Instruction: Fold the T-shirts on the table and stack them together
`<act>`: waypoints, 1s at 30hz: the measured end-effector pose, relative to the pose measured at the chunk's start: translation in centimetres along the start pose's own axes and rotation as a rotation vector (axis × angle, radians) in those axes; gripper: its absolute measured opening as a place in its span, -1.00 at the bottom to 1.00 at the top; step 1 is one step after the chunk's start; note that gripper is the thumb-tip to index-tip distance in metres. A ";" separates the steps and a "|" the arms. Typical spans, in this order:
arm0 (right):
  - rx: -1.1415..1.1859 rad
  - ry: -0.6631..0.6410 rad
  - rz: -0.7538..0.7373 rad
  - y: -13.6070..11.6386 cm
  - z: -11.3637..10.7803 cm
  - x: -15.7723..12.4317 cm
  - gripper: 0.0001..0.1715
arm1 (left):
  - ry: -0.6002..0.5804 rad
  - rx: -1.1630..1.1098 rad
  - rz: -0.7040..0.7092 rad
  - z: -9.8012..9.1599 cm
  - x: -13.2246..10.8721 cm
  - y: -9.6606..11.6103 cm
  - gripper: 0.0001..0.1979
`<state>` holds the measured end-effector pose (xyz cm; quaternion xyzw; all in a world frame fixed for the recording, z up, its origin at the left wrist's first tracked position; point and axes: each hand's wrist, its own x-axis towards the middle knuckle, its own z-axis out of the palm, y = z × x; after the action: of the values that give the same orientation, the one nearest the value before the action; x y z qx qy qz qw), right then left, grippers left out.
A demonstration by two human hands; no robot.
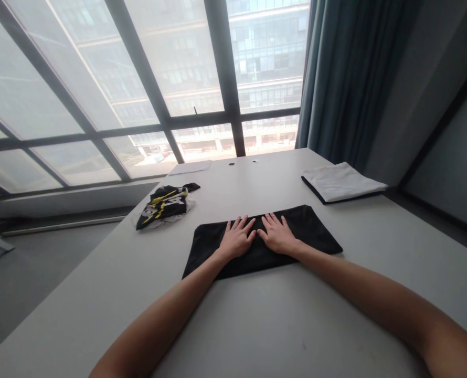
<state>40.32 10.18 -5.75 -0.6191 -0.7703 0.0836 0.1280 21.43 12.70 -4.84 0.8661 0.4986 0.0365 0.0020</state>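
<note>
Left hand (237,239) and right hand (277,236) rest flat on black cloth (312,228); near the left edge of the surface (237,325) lies a patterned bundle (166,203), by its right edge a white cloth (342,182), at its far-left corner a pale sheet (190,167)

A: What lay at left on the white table (399,247)?
B: A crumpled cloth (167,203), black, yellow and pale; beyond it, a flat white sheet (190,167).
A: And at right?
B: A folded white cloth (343,182), dark beneath; a blue-grey curtain (347,84) hung behind it, beside the dark-framed window (174,58).
</note>
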 end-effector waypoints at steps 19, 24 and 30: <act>-0.141 0.129 0.290 9.6 -3.1 3.3 -0.25 | -0.004 -0.071 -0.081 -1.0 0.8 -2.4 -0.40; -0.162 0.305 0.101 4.5 -3.5 1.9 -0.32 | 0.119 -0.048 -0.039 -2.3 -0.2 -0.5 -0.43; -0.111 0.159 -0.002 0.8 -1.2 0.8 -0.34 | 0.048 -0.075 0.117 -1.1 -1.8 2.7 -0.39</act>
<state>41.28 11.05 -4.79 -0.6293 -0.7616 -0.0087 0.1546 22.78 9.76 -3.70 0.8920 0.4451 0.0762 0.0204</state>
